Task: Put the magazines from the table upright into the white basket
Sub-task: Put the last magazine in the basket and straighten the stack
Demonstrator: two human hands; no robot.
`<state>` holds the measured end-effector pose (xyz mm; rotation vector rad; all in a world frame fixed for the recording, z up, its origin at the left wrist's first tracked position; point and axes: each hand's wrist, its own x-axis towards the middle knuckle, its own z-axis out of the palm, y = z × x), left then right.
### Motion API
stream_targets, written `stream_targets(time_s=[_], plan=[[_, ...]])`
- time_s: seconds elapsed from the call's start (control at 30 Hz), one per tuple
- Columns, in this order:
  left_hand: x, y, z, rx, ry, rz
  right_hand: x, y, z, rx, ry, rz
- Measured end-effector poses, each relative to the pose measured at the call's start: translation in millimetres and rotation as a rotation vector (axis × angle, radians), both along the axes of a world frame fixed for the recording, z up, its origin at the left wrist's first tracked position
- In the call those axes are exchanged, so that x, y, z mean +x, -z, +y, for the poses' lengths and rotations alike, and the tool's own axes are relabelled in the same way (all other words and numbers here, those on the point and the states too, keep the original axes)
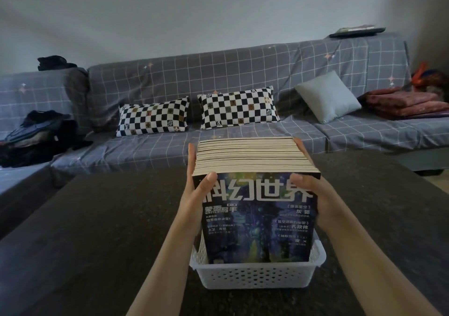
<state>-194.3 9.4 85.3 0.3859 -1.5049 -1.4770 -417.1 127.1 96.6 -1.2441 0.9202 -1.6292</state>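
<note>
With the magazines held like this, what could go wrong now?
The left hand and right hand squeeze the whole stack of magazines only near its top, so middle ones might slip down crooked. The light white basket might slide or tip on the table.

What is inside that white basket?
A stack of magazines stands upright in the white basket, both hands gripping its sides. The basket floor and the magazines' lower edges are hidden.
</note>
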Motion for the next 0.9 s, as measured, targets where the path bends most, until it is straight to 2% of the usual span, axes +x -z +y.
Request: stream_targets(time_s=[0.1, 0.23, 0.4, 0.47, 0.57, 0.67, 0.9], plan=[[-1, 0, -5, 0.067, 0.044, 0.009, 9, 0, -4, -0.007, 0.005, -0.083], [-1, 3, -8, 0.093, 0.077, 0.047, 12, -3, -10, 0.017, 0.107, -0.059], [8, 17, -6, 0.174, 0.073, -0.159, -2, 8, 0, 0.067, 0.059, 0.095], [11, 29, -2, 0.239, 0.047, -0.221, 3, 17, 5, 0.107, 0.062, 0.094], [9, 36, 2, 0.300, 0.013, -0.204, 12, 27, 4, 0.148, 0.158, 0.015], [7, 36, 3, 0.325, -0.003, -0.178, 15, 29, 2, 0.151, 0.163, -0.047], [8, 37, 6, 0.317, -0.047, -0.185, 12, 27, 4, 0.149, 0.172, -0.018]])
